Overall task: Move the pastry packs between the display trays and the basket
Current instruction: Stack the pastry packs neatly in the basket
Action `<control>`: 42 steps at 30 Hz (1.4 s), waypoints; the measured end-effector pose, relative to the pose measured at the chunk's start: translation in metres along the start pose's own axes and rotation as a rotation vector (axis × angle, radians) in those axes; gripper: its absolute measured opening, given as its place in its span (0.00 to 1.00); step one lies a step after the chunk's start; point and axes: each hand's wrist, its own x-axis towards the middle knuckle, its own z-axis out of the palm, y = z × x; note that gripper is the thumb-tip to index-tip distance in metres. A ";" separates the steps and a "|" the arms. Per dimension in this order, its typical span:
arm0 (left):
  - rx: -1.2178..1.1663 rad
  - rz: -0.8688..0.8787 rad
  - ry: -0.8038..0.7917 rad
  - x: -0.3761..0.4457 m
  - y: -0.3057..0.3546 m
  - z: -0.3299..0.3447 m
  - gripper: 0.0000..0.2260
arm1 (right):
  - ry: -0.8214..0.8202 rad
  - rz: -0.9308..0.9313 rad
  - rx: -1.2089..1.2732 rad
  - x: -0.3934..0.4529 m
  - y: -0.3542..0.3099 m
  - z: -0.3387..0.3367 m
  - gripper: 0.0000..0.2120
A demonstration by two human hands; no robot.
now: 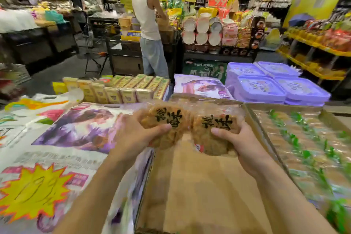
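Two clear packs of brown round pastries with black characters sit side by side over a brown cardboard display tray. My left hand grips the left pastry pack, thumb across its front. My right hand grips the right pastry pack from its right side, thumb on top. The tray's bare bottom shows below both packs. No basket can be made out.
A second tray of green-labelled pastry packs lies to the right. Purple printed bags and a yellow price star lie left. Yellow boxes and purple tubs stand behind. A person stands in the aisle beyond.
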 end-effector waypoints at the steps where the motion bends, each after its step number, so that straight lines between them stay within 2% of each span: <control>1: 0.065 -0.011 -0.026 0.023 -0.006 0.015 0.21 | 0.017 0.023 -0.030 0.018 0.003 -0.018 0.29; 3: 0.241 -0.003 -0.076 0.067 -0.022 0.041 0.21 | 0.023 0.060 -0.121 0.056 0.016 -0.049 0.28; 5: 0.462 0.022 -0.173 0.105 -0.037 0.059 0.21 | 0.002 0.080 -0.265 0.092 0.034 -0.073 0.33; 8: 0.902 0.116 -0.298 0.151 -0.055 0.074 0.22 | -0.060 0.122 -0.578 0.133 0.056 -0.088 0.40; 11: 1.339 0.208 -0.463 0.187 -0.076 0.083 0.22 | -0.182 0.137 -0.902 0.161 0.070 -0.081 0.31; 13: 1.429 0.243 -0.550 0.206 -0.093 0.086 0.21 | -0.277 0.087 -1.091 0.176 0.078 -0.071 0.28; 15: 1.478 0.293 -0.582 0.219 -0.105 0.089 0.23 | -0.329 -0.004 -1.238 0.189 0.086 -0.063 0.31; 19: 1.650 0.500 -0.427 0.226 -0.122 0.089 0.38 | -0.283 -0.157 -1.523 0.204 0.096 -0.048 0.39; 21: 1.633 0.558 -0.349 0.221 -0.127 0.088 0.43 | -0.244 -0.245 -1.615 0.201 0.099 -0.044 0.41; 23: 1.579 0.606 -0.318 0.213 -0.134 0.092 0.41 | -0.142 -0.340 -1.648 0.189 0.105 -0.046 0.42; 25: 1.544 0.572 -0.322 0.202 -0.141 0.101 0.38 | -0.066 -0.375 -1.644 0.175 0.111 -0.051 0.43; 28: 1.546 0.427 -0.386 0.198 -0.145 0.107 0.46 | -0.100 -0.350 -1.727 0.165 0.118 -0.054 0.45; 30: 1.546 0.423 -0.429 0.204 -0.146 0.105 0.50 | -0.105 -0.298 -1.762 0.166 0.122 -0.051 0.46; 37: 1.501 0.408 -0.467 0.216 -0.148 0.104 0.44 | 0.003 -0.260 -1.798 0.165 0.124 -0.033 0.42; 42: 1.474 0.333 -0.506 0.203 -0.131 0.098 0.50 | 0.037 -0.233 -1.780 0.154 0.117 -0.026 0.42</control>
